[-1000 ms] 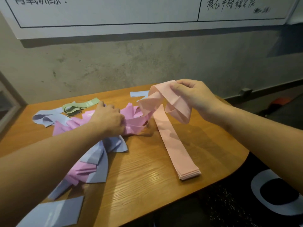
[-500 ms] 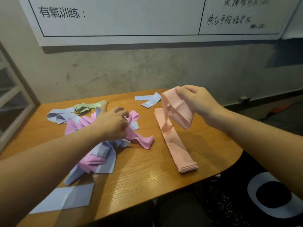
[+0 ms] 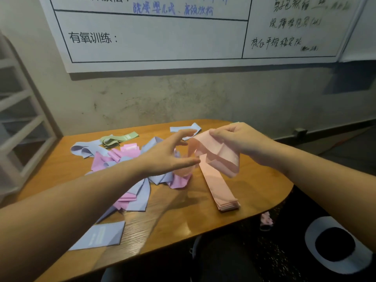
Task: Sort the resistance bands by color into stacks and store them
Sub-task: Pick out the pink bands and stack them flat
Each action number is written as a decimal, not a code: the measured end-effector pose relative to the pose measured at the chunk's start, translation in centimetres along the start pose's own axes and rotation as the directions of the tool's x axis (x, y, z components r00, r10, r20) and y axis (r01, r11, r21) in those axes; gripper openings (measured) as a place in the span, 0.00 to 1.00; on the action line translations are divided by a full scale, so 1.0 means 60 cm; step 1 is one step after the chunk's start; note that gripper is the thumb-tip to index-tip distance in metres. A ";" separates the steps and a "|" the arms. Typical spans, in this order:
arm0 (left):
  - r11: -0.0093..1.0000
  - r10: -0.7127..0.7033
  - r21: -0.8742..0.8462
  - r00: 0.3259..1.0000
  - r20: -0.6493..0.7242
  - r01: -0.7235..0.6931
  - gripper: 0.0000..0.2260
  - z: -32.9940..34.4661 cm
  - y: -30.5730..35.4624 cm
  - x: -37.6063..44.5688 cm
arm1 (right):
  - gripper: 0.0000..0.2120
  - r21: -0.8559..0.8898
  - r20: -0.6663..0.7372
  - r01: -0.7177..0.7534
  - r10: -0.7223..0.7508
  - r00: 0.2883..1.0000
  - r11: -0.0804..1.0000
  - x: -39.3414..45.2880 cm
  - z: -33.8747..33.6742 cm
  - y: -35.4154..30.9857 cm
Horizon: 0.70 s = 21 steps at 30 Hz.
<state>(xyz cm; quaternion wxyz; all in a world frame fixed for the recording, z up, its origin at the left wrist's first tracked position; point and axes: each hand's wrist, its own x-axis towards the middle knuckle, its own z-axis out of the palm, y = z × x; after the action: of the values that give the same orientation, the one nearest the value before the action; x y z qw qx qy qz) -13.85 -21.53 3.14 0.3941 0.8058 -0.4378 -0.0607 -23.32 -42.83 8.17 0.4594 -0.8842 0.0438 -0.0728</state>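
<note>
My right hand (image 3: 236,143) pinches a crumpled peach band (image 3: 219,157) above the wooden table (image 3: 183,216). Its lower end hangs over a flat stack of peach bands (image 3: 221,190) lying on the table's right part. My left hand (image 3: 168,155) hovers with fingers spread just left of the held band, holding nothing. Beneath it lies a tangled pile of pink bands (image 3: 120,157) and lavender bands (image 3: 140,192). A green band (image 3: 118,138) lies at the back left. One flat lavender band (image 3: 99,236) rests near the front edge.
Another lavender band (image 3: 186,128) lies at the back of the table. A concrete wall with a whiteboard (image 3: 162,37) rises behind. A white shelf frame (image 3: 22,127) stands at the left. A small pink item (image 3: 266,219) lies on the dark floor by a white-and-black round object (image 3: 333,243).
My left hand has let go of the pink and lavender pile and lifted, fingers spread, toward the peach band. The right hand still holds that band, slightly lower. The camera has tilted up.
</note>
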 end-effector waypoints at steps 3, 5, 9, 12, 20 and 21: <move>0.994 0.077 -0.068 0.993 -0.094 -0.084 0.38 0.009 0.041 -0.004 | 0.15 -0.053 0.018 0.031 -0.030 0.999 0.998 -0.014 0.001 -0.017; 0.993 0.105 -0.032 0.985 -0.137 -0.110 0.32 0.014 0.067 -0.010 | 0.14 -0.042 0.037 0.048 -0.046 0.998 0.998 -0.023 0.000 -0.027; 0.983 0.172 -0.007 0.947 -0.273 -0.181 0.19 0.006 0.108 -0.026 | 0.10 0.020 0.097 0.087 -0.088 0.991 0.996 -0.045 -0.001 -0.049; 0.984 0.141 -0.074 0.961 -0.237 -0.162 0.20 -0.011 0.131 -0.041 | 0.07 0.104 0.107 0.088 -0.099 0.989 0.991 -0.059 -0.002 -0.066; 0.995 0.098 0.043 0.948 -0.303 -0.089 0.12 -0.050 0.181 -0.080 | 0.19 0.340 0.077 0.118 -0.153 0.985 0.933 -0.096 -0.022 -0.115; 0.996 0.092 0.045 0.948 -0.304 -0.082 0.10 -0.054 0.186 -0.083 | 0.19 0.342 0.100 0.109 -0.152 0.983 0.933 -0.100 -0.024 -0.118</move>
<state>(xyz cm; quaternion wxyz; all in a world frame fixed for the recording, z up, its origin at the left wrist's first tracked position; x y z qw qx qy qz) -22.80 -19.34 11.79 0.4465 0.7916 -0.4076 0.0888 -29.38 -39.04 14.26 0.5991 -0.7968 -0.0569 -0.0542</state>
